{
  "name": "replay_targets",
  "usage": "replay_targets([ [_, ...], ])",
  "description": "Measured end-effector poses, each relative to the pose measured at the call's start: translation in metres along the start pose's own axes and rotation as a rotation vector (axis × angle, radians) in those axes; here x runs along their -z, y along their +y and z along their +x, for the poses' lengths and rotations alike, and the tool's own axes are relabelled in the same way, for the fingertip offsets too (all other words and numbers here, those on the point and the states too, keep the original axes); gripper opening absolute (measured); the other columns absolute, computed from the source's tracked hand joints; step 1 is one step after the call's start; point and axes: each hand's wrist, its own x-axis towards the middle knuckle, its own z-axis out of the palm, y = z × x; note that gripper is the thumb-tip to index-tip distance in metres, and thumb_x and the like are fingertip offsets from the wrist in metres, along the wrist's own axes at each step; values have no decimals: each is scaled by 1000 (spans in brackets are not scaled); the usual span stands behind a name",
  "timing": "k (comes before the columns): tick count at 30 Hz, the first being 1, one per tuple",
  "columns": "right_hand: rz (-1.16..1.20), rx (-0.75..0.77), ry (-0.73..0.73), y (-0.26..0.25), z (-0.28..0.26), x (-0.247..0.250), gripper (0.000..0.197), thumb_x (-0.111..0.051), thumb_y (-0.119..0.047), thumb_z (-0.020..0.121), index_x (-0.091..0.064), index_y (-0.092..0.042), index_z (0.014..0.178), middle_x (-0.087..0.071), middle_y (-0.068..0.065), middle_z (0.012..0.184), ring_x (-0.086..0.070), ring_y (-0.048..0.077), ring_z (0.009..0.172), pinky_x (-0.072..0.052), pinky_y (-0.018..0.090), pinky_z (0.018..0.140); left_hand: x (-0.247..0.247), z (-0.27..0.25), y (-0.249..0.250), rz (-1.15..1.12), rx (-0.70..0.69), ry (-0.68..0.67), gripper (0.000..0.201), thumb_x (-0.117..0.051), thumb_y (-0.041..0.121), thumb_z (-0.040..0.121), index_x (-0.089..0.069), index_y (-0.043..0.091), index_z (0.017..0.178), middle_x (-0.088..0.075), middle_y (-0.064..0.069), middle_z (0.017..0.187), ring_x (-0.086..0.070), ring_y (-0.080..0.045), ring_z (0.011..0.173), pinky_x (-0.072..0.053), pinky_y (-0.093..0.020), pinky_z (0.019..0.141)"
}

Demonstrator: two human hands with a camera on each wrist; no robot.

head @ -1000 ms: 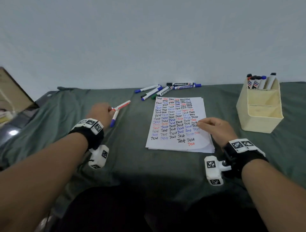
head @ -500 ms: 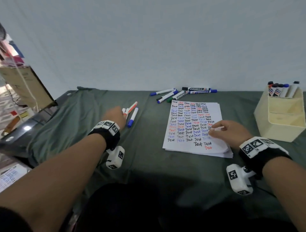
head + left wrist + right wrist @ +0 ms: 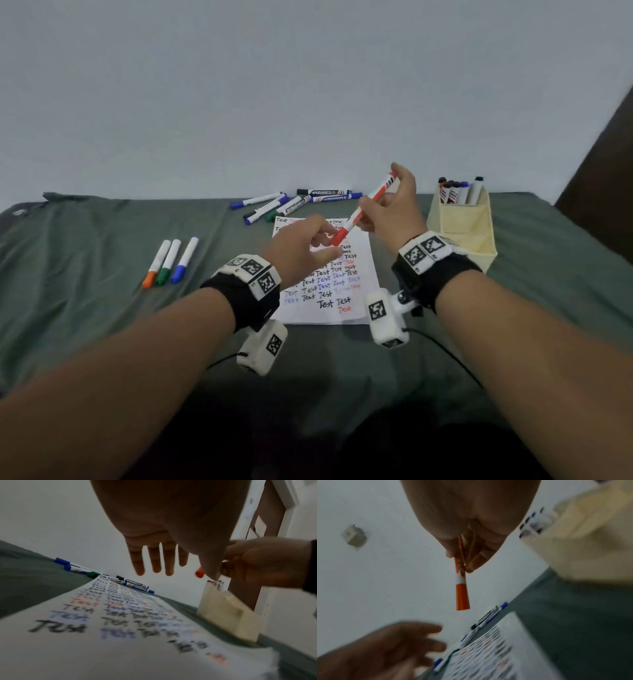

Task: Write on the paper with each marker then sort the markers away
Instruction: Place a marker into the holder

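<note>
Here the right hand grips the orange marker, its cap beside the open left hand

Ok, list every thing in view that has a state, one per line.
Red marker: capped, held in the air by the right hand.
Left hand: fingers relaxed, holding nothing, just below the cap.
Paper: flat on the cloth, mostly covered with "Test".
Three markers at left: capped, lying side by side.
Markers beyond the paper: capped, lying loose.
Organizer: upright, markers standing in its back compartment.

Green cloth, pale wall, brown door.
</note>
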Motion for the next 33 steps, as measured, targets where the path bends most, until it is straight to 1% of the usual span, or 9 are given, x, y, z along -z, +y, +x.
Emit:
replay_targets([
  [2, -146, 63, 47, -1, 11, 23, 67, -63, -10, 96, -29, -38, 147, -68, 12, 93, -73, 23, 74, -63, 40, 74, -6, 5, -9, 100, 51, -146, 60, -71, 55, 85, -53, 29, 135, -60, 9, 130, -54, -7, 118, -43, -24, 98],
  [5, -321, 149, 172, -3, 30, 62, 65, -60, -13, 96, -31, -47, 143, -63, -3, 90, -70, 20, 79, -60, 44, 81, -12, 9, -37, 424, 173, -348, 96, -57, 79, 78, -28, 30, 156, -26, 0, 164, -22, -25, 150, -24, -45, 120],
  [8, -414, 189, 328, -7, 51, 99, 68, -58, -13, 96, -31, -54, 142, -66, -4, 102, -68, 18, 89, -58, 45, 88, -16, 9, -64, 573, 324, -493, 114, -34, 100, 65, -4, 41, 158, 5, -1, 168, 1, -33, 154, -14, -59, 121],
  [11, -528, 207, 403, -8, 68, 128, 69, -56, -12, 98, -28, -54, 146, -65, 3, 119, -65, 23, 105, -54, 45, 97, -25, 3, -80, 565, 447, -594, 116, -23, 107, 54, 10, 55, 152, 19, 4, 166, 14, -42, 151, -5, -67, 118],
  [14, -657, 211, 415, -7, 81, 144, 68, -56, -15, 99, -27, -53, 148, -64, 6, 120, -63, 26, 109, -51, 40, 96, -35, -1, -85, 570, 486, -636, 119, -15, 110, 44, 19, 59, 147, 29, 5, 163, 23, -45, 148, 3, -69, 116],
  [18, -676, 160, 402, 5, 81, 147, 64, -58, -18, 96, -32, -53, 144, -67, 4, 109, -66, 27, 98, -54, 40, 90, -36, 1, -86, 552, 511, -656, 124, -13, 112, 37, 21, 61, 145, 33, 6, 161, 27, -44, 147, 6, -68, 116],
  [24, -675, 121, 404, 41, 52, 137, 53, -60, -22, 89, -41, -49, 130, -62, -12, 79, -64, 15, 73, -56, 34, 73, -35, 0, -81, 539, 519, -672, 128, -14, 111, 36, 18, 58, 147, 32, 4, 162, 27, -45, 146, 7, -67, 114],
  [29, -521, 231, 494, 48, 32, 132, 46, -58, -33, 93, -37, -56, 127, -67, -10, 100, -69, 14, 80, -59, 34, 73, -32, -2, -77, 517, 526, -681, 125, -18, 111, 40, 18, 59, 147, 32, 5, 162, 27, -44, 146, 7, -68, 114],
  [33, -507, 245, 480, 46, 24, 132, 49, -57, -35, 93, -35, -57, 130, -68, -7, 99, -69, 11, 79, -57, 31, 69, -31, -3, -75, 509, 532, -682, 119, -22, 109, 47, 18, 59, 147, 33, 5, 161, 28, -43, 146, 8, -67, 115],
])
